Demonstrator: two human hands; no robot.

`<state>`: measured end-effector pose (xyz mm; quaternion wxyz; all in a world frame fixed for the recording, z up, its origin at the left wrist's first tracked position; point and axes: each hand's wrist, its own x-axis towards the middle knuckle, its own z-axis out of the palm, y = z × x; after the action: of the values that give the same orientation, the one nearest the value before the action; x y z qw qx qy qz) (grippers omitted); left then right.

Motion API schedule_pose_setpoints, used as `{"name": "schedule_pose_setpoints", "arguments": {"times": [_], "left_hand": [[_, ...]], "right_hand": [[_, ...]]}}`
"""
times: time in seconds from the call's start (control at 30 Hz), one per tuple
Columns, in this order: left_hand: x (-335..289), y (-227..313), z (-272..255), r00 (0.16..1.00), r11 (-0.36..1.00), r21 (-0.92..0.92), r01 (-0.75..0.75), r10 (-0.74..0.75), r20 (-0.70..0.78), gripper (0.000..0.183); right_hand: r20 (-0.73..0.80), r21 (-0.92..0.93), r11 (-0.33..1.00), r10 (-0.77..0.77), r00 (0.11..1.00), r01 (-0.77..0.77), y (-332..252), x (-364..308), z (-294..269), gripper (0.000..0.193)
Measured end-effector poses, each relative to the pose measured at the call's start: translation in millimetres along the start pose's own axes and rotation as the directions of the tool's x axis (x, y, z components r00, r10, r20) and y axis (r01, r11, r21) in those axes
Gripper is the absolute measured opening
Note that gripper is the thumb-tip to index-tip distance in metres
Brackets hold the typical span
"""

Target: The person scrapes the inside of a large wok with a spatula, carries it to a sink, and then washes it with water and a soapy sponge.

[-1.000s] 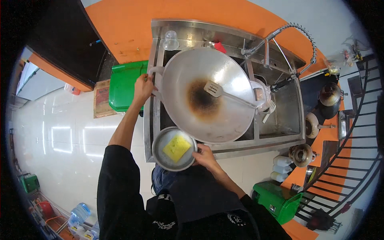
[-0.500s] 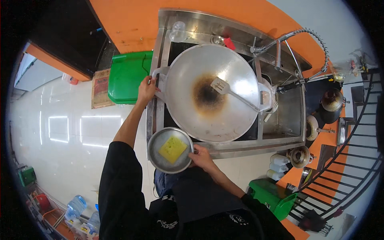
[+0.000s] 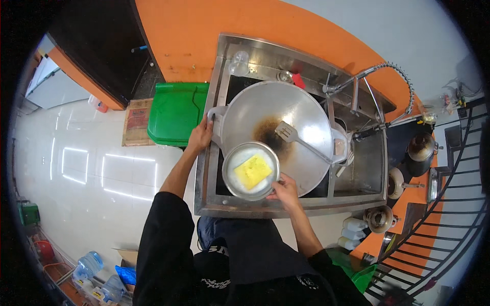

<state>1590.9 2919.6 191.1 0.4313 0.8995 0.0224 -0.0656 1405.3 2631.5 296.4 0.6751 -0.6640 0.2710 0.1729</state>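
A shallow metal bowl [image 3: 276, 168] is in my right hand [image 3: 285, 190], its rim pinched at the right side. In the bowl a yellow rectangular sponge [image 3: 252, 172] lies in whitish liquid. The bowl hangs over the near-left part of a large metal wok [image 3: 309, 120], hiding some of its rim. Brown-black scorching marks the wok's middle. My left hand [image 3: 201, 134] is closed on the wok's left handle [image 3: 216, 125]. A slotted spatula [image 3: 302, 140] rests across the wok, its handle reaching the right rim.
The wok sits on a steel sink unit [image 3: 270, 208]. Another basin [image 3: 360, 163] and a spring-hose faucet [image 3: 357, 86] are at right. A clear plastic container [image 3: 239, 64], a small metal dish [image 3: 285, 76] and a red cloth [image 3: 299, 80] line the back. A green bin [image 3: 176, 115] stands left.
My right hand has carried the bowl with the sponge forward and right, from before the unit's front edge to above the wok. My left hand stays on the wok handle; the view has shifted.
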Motion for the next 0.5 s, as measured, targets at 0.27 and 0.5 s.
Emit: {"name": "schedule_pose_setpoints", "arguments": {"times": [0.27, 0.5], "left_hand": [[-40, 9, 7, 0.969, 0.984, -0.106, -0.141, 0.115, -0.218, 0.057], [-43, 13, 9, 0.942, 0.963, -0.176, -0.202, 0.141, -0.305, 0.052]], "right_hand": [[-0.055, 0.033, 0.996, -0.078, 0.995, 0.08, -70, 108, -22, 0.03], [-0.066, 0.062, 0.994, -0.087, 0.994, 0.091, -124, 214, -1, 0.042]]}}
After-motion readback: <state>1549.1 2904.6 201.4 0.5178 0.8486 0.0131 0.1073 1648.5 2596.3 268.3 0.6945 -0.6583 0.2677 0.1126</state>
